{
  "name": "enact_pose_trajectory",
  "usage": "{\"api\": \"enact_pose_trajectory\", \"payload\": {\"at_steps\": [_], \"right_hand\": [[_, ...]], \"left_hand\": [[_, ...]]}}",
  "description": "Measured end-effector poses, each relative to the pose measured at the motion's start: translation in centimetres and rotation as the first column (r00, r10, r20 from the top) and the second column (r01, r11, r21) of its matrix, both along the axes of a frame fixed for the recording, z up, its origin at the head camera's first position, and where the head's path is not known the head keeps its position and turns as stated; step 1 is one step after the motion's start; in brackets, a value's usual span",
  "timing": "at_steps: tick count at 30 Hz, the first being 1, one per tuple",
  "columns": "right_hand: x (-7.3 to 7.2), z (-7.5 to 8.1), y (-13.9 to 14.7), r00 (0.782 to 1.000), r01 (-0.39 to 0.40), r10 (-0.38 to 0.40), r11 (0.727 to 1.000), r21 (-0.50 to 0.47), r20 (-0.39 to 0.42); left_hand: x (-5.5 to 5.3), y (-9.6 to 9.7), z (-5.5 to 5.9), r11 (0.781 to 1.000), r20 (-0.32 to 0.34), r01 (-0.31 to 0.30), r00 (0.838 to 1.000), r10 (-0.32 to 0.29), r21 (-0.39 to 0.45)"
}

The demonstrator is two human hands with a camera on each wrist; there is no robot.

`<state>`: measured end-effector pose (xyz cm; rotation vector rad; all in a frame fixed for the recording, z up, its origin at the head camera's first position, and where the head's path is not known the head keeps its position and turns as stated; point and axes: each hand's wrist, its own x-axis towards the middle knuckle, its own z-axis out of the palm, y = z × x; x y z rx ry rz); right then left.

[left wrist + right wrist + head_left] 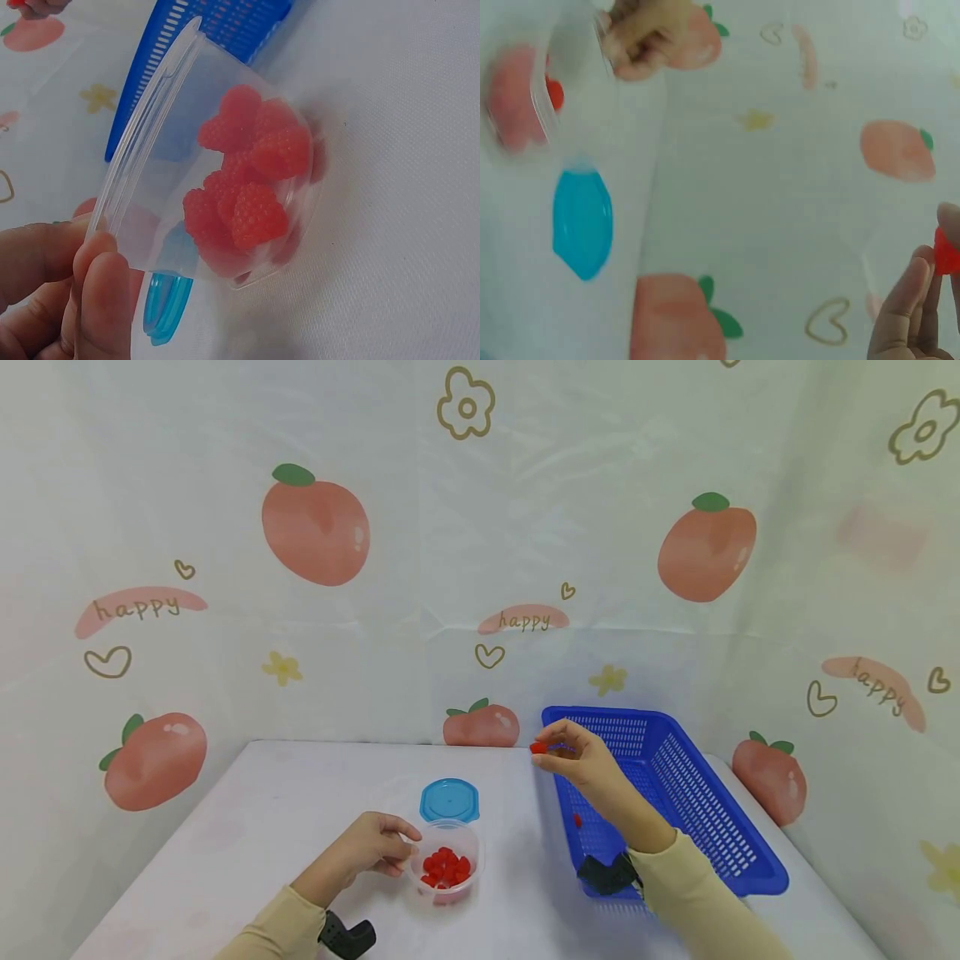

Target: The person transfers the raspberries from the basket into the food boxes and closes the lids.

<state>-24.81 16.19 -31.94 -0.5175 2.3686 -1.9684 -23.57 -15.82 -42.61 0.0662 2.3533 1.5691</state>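
Note:
A clear plastic tub [464, 841] stands on the table with several red raspberries [259, 214] inside. My left hand [375, 846] pinches its rim from the left, thumb and fingers on the edge in the left wrist view. Over the left side of the blue basket [678, 797], my right hand [588, 770] holds one raspberry [538, 747] between thumb and fingertips; the same raspberry [946, 253] shows at the right edge of the right wrist view. Another raspberry [577, 820] lies in the basket near its left wall.
Just behind the tub, a blue lid [450, 800] lies on the white table [300, 793]. A printed cloth backdrop [420, 527] hangs behind and around the table. Each wrist wears a black camera mount [348, 937].

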Motion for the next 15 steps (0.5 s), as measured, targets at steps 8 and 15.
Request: {"api": "enact_pose_trajectory", "payload": {"at_steps": [8,15], "right_hand": [[1.9,-2.5,-3.5,0.999,0.002,0.000,0.999,-0.036,0.042],[2.8,-5.6,-5.7,0.994,0.011,0.000,0.995,-0.099,0.108]], "left_hand": [[-0.1,-0.1,-0.1,1.000,0.001,0.007,1.000,-0.007,0.008],[0.0,-0.1,0.0,1.000,0.000,0.016,1.000,-0.016,0.015]]}}
